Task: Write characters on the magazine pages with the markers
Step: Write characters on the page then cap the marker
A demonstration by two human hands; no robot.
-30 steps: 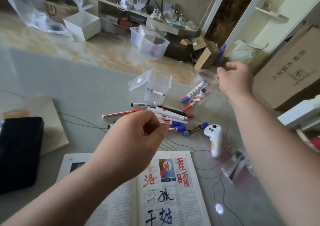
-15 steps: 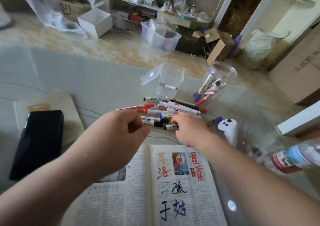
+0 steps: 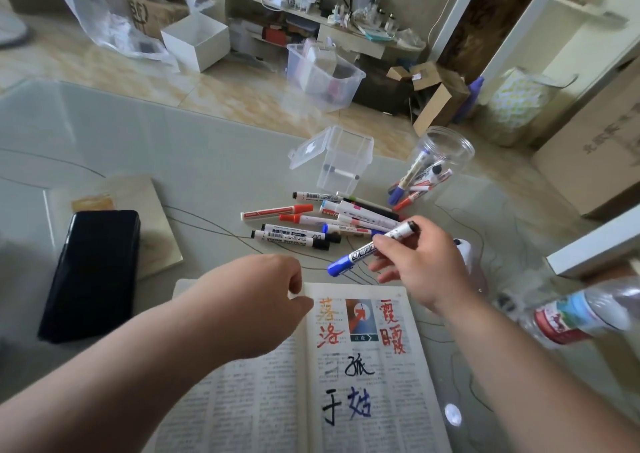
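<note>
My right grip pinches the blue marker at 1 o'clock, my left grip the magazine page. Letting go to uncap could let pages flip.

Your left hand and right hand are bare. Both of your forearms are bare too, from the wrists to the frame's lower edge. Your fingernails look short.

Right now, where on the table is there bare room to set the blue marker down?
Bare table lies beyond the phone and left of the clear box. Crowded: the marker pile ahead of the magazine, and the controller and bottle to its right.
</note>
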